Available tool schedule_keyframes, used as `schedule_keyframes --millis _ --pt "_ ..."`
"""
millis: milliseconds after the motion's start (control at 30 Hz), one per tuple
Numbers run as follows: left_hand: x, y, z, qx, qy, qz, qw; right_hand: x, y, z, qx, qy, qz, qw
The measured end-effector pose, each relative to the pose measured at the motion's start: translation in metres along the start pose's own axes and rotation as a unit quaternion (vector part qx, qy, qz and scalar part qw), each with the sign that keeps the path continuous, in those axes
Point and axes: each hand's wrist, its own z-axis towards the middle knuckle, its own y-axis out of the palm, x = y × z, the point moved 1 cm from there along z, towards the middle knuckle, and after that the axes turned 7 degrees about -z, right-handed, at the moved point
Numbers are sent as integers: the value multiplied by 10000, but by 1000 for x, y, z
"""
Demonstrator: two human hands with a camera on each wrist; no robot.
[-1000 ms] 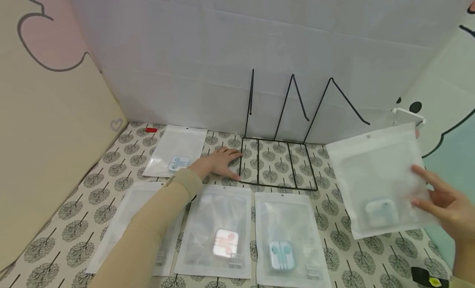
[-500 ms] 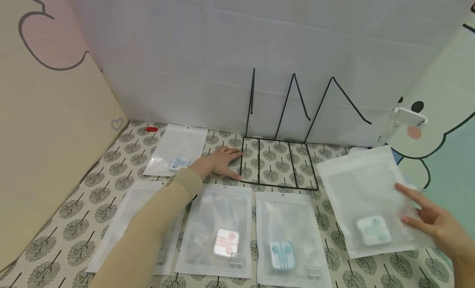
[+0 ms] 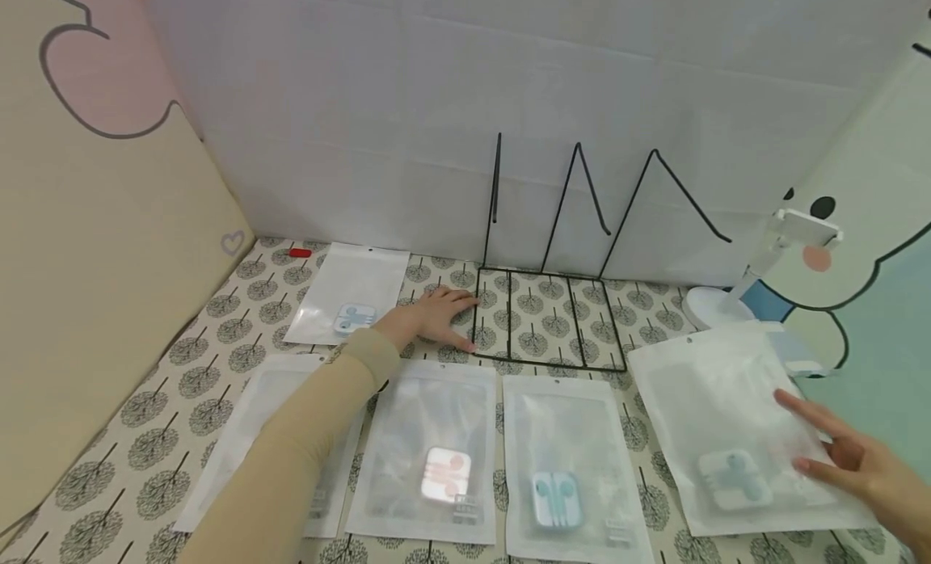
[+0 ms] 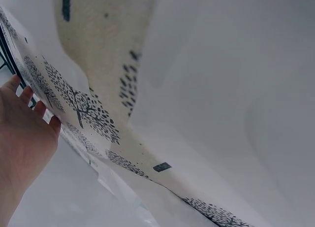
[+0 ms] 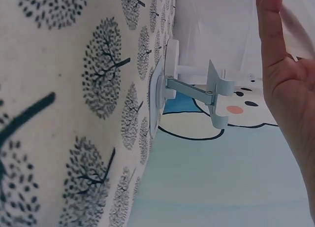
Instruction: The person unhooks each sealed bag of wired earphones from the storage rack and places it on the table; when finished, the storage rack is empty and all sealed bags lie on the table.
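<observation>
My right hand (image 3: 858, 467) pinches the right side of a frosted zip bag (image 3: 716, 402) with blue earphones in a square case. The bag lies low over the table's right side, slightly tilted. In the right wrist view, the hand (image 5: 290, 79) is at the upper right with a pale corner of the bag at its fingertips. My left hand (image 3: 436, 317) rests with fingers spread at the left edge of a black wire rack (image 3: 510, 313). The left wrist view has the hand (image 4: 27, 138) at the far left, its fingertips by dark wire.
More frosted bags lie around: one with pink earphones (image 3: 422, 410), one with teal earphones (image 3: 567, 427), a back-left bag (image 3: 356, 281) and a bag partly under the left arm (image 3: 280, 394). A white folding stand (image 3: 716, 305) stands behind the held bag. A red piece (image 3: 300, 253) lies back left.
The right hand has lowered the bag towards the table, first leftward, bringing the white stand's base into view. The left hand has stayed at the rack.
</observation>
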Motion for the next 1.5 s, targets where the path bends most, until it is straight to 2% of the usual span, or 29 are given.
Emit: schedule_keyframes --millis 100,200,267,433,500,600,667,800,933,1067,1200,1433,1500 --pt "0 0 0 -7 -20 35 10000 3 5 -2 -415 89 276 9987" --pt "0 0 1 -14 -7 16 10000 5 9 -3 -740 180 253 9968" --pt "0 0 1 -25 -12 16 10000 7 11 -3 -812 224 40 9964" --pt "0 0 2 12 -2 24 10000 10 11 0 -989 644 377 9923" --pt "0 0 2 36 21 -11 10000 10 9 1 -1083 838 203 9904" --pt "-1 0 2 35 9 -7 10000 12 4 4 -1153 727 -495 9894" --pt "0 1 1 25 4 12 10000 14 2 6 -1078 397 -797 9902" --pt "1 2 0 -10 12 20 10000 16 0 11 -896 -476 -690 9924" --pt "2 1 -1 13 30 -2 10000 16 -2 19 -1146 -984 -812 9852" --pt "2 0 -2 42 18 -67 10000 14 -5 27 -1635 -1026 -862 9774" --pt "3 -1 -2 26 24 -125 9999 11 -4 33 -1918 -959 -878 9728" --pt "3 2 -1 27 9 -9 10000 8 5 39 -2358 -315 -1194 9639" --pt "3 2 0 24 19 4 10000 9 8 38 -2418 -251 -1241 9620"
